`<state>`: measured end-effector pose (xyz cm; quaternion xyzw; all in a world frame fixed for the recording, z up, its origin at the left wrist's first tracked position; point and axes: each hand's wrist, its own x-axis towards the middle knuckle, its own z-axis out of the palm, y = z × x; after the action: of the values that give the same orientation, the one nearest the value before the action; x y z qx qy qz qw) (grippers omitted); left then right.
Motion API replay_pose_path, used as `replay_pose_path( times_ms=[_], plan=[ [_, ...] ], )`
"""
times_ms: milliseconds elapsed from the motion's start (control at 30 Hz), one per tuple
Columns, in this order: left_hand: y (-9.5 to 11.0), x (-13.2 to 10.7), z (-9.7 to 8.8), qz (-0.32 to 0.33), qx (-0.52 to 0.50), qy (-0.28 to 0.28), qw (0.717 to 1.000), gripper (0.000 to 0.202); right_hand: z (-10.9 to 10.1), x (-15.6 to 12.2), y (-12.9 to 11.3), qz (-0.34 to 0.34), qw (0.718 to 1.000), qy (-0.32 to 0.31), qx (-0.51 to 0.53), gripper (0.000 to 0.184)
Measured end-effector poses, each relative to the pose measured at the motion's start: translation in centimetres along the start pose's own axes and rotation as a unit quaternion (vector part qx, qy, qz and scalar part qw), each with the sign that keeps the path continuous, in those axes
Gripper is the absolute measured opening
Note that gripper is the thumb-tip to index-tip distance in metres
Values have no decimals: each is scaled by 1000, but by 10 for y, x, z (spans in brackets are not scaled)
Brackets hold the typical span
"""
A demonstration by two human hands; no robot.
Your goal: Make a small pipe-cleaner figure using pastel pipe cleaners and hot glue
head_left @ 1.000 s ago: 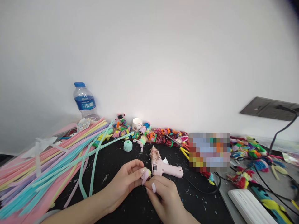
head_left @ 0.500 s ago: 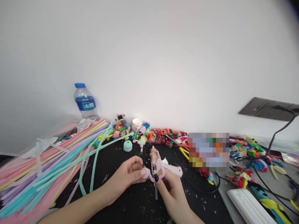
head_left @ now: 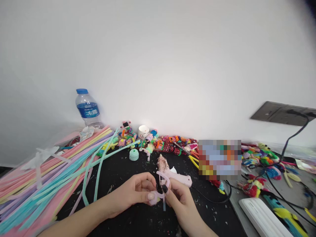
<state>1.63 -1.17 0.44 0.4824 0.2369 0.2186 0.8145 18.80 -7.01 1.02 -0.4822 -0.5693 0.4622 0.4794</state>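
A light purple pipe cleaner (head_left: pixel 165 176) is stretched between my two hands, its free end curving up over the glue gun. My left hand (head_left: pixel 142 191) pinches its coiled end between thumb and fingers. On the other side, my right hand (head_left: pixel 178 197) grips the same strand between thumb and forefinger. Just behind my hands lies a pale pink glue gun (head_left: pixel 179 177) with a stained nozzle; a clear glue stick (head_left: pixel 164 205) pokes out below. Farther back sits a mint-green coiled pipe cleaner piece (head_left: pixel 134 154).
Bundled pastel pipe cleaners (head_left: pixel 61 171) fill the left side, with a water bottle (head_left: pixel 88 108) behind. Small pipe-cleaner figures (head_left: pixel 170 144) and a paper cup (head_left: pixel 143 132) line the wall. To the right are a white power bank (head_left: pixel 261 217), black cables (head_left: pixel 286 151) and a pixelated patch.
My hands have drawn slightly closer together and the left has turned a little. The pipe cleaner's free end now arches up and leftward. The view has shifted slightly.
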Motion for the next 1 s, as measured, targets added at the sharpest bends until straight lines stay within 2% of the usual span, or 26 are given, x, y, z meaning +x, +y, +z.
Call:
replay_pose_path(
  times_ms=[167,333,433,633,800,1000],
  plan=[
    [-1,1,-2,15,5,25,1000,18,1,-3,3,-19,999,1,-30,27],
    [-2,2,-3,30,-9,31,999,16,0,-7,1,-127,978,23,-164,22],
    [-2,3,-2,32,-18,35,999,17,0,-7,-2,-167,960,9,-226,19],
    [-1,2,0,46,-38,43,997,19,-1,-6,-1,-179,943,-58,-275,18],
    [-3,3,1,56,-38,54,996,19,-1,-7,5,-200,931,-79,-293,20],
    [-5,2,5,60,-18,82,995,17,0,-7,13,-234,903,-107,-345,19]
  ],
)
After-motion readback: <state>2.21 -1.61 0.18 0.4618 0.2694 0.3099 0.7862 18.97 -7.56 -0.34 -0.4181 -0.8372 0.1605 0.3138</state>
